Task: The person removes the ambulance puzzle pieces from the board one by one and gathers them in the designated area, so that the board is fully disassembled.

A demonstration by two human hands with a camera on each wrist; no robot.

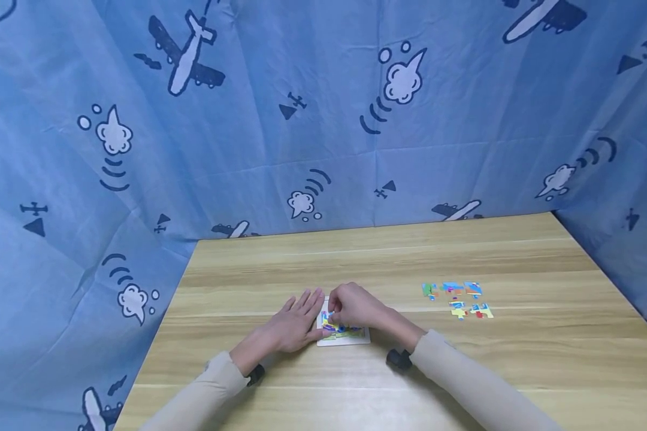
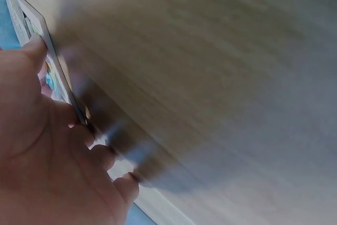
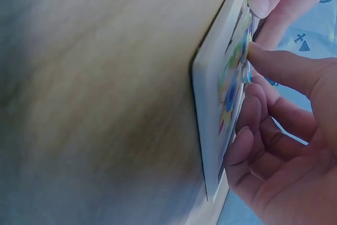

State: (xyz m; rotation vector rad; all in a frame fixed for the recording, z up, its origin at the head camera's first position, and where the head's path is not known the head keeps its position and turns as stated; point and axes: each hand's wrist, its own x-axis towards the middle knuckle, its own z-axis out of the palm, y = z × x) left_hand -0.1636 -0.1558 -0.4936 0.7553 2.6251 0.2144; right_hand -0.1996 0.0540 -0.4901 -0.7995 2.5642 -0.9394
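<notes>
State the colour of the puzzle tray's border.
The tray border is white; it shows best in the right wrist view.

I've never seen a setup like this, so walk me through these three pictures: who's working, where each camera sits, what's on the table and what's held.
There is no machine here: a person works with two bare hands. The wide picture comes from a camera worn on the head; the two close, tilted ones come from cameras on the left and right wrists.

On the wooden table lie a white-framed puzzle board and, to its right, loose puzzle pieces.

The left hand lies spread beside the board, its thumb resting on it. The right hand is over the board, fingers bent, thumb at its surface; whether it holds a piece is hidden.
</notes>
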